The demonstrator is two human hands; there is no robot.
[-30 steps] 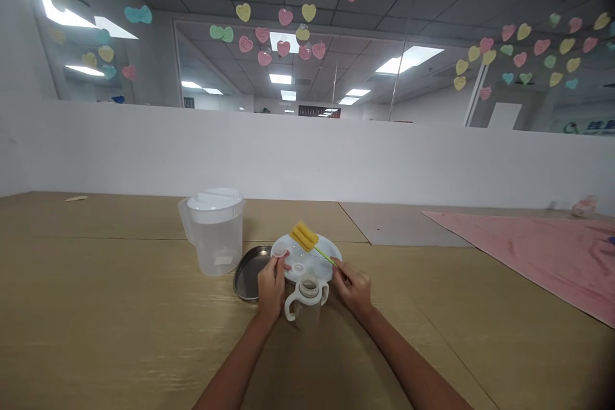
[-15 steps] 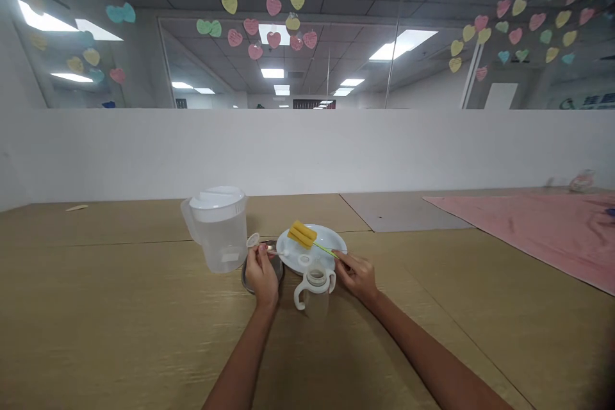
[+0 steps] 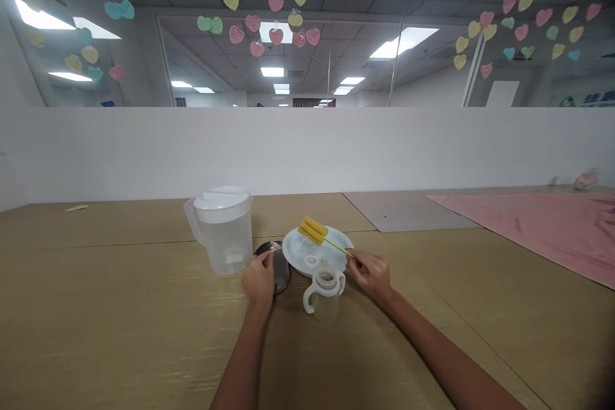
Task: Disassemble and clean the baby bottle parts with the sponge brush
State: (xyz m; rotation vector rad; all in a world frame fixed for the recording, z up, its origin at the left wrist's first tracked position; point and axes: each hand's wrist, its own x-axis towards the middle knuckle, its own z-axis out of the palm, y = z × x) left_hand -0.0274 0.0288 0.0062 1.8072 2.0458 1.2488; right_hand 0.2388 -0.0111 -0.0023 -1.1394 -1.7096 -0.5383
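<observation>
1. Your right hand [image 3: 369, 274]: fingers clamped on the green handle of the brush [image 3: 313, 230], right of frame centre, below mid-height; its yellow head is above the plate [image 3: 344, 241].
2. Your left hand [image 3: 258, 278]: fingertips drawn together over the dark tray [image 3: 281, 274], lower centre. A small clear piece [image 3: 275, 246] shows at them; cannot tell if you grip it.
3. Bottle [image 3: 327, 301]: upright, two-handled, open-topped, between your forearms.
4. Pitcher [image 3: 225, 240]: lidded, upright, left of the tray.
</observation>
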